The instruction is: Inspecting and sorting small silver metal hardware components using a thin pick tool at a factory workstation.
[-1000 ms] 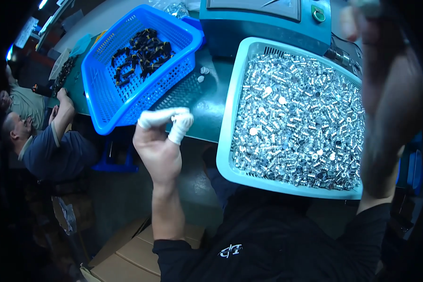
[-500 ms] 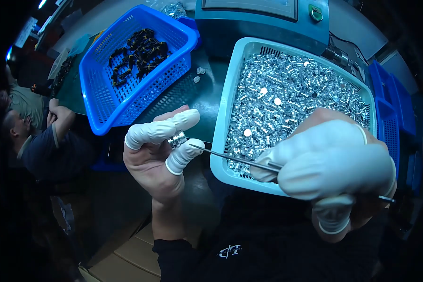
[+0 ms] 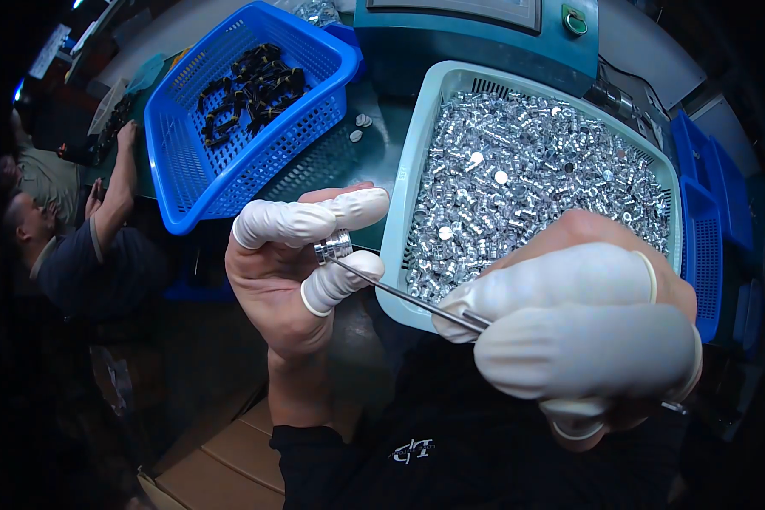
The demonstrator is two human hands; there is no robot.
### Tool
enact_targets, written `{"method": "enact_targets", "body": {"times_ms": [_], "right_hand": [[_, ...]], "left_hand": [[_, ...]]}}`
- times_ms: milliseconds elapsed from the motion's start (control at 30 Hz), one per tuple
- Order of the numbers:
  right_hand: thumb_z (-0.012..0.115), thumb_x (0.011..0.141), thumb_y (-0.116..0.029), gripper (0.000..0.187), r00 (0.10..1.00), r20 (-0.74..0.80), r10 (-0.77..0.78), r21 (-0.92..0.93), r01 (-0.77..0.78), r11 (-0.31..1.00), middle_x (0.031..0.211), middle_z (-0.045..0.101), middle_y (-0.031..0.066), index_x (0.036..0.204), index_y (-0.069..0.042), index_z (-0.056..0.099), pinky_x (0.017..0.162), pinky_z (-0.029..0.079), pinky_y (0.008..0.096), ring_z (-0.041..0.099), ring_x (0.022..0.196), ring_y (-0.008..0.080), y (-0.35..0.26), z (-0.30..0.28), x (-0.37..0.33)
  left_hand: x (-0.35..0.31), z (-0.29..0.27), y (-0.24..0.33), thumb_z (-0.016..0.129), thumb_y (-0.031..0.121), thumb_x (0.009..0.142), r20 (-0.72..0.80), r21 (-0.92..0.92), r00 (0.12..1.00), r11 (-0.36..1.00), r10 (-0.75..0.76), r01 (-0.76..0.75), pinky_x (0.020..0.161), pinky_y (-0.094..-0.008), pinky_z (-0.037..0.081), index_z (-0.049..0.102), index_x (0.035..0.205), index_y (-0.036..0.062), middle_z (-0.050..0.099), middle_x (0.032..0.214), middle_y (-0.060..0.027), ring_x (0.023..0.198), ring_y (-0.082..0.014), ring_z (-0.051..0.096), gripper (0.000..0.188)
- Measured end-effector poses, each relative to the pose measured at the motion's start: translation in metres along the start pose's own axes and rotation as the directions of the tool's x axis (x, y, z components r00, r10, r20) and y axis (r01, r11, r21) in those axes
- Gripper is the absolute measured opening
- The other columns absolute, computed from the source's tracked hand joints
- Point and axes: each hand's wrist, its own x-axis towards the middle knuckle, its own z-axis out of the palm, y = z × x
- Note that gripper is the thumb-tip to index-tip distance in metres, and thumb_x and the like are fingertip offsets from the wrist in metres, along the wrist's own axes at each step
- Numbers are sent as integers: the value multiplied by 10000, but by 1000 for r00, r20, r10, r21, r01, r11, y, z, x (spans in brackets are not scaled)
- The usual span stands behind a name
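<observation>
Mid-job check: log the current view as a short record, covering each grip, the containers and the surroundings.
Left grip: pinches a ringed metal part between white-covered fingers and thumb
Right grip: holds a thin metal tool, tip at that part; contact unclear
Pale green basket: full of small shiny metal pieces
Blue basket: dark bundles with yellow bits
Behind: teal machine
Far left: people, one in a dark shirt

— Where does this camera look from?
— The head, left of a pair; it faces down, wide and curved at the rim; left hand [image 3: 285, 276] and right hand [image 3: 591, 323] show close, the bench [image 3: 376, 160] beyond.
</observation>
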Motion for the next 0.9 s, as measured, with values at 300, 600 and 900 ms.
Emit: {"method": "enact_targets", "body": {"times_ms": [300,600,900], "right_hand": [[710,764,-42,134,920,-11,-392,43,392,919,694,637,139,835,61,661,465,502,260,623,553,178,11,12,22],[724,746,-27,192,671,310,674,-69,-691,719,787,671,115,924,31,681,536,526,218,642,610,140,-54,-8,30],[675,806,-66,160,988,105,115,105,-126,986,783,655,140,929,35,654,541,520,242,637,632,176,-39,-4,26]], "left_hand": [[4,1,-6,804,-44,615,24,3,998,998,57,-57,913,-444,486,554,921,16,668,937,-222,967,-298,643,400],[1,8,-1,787,-64,634,34,10,998,998,54,-54,874,-408,513,559,928,3,663,939,-230,959,-296,646,379],[7,7,-3,785,-74,629,63,96,993,989,102,-108,810,-355,536,572,914,-1,660,939,-237,957,-291,646,363]]}}
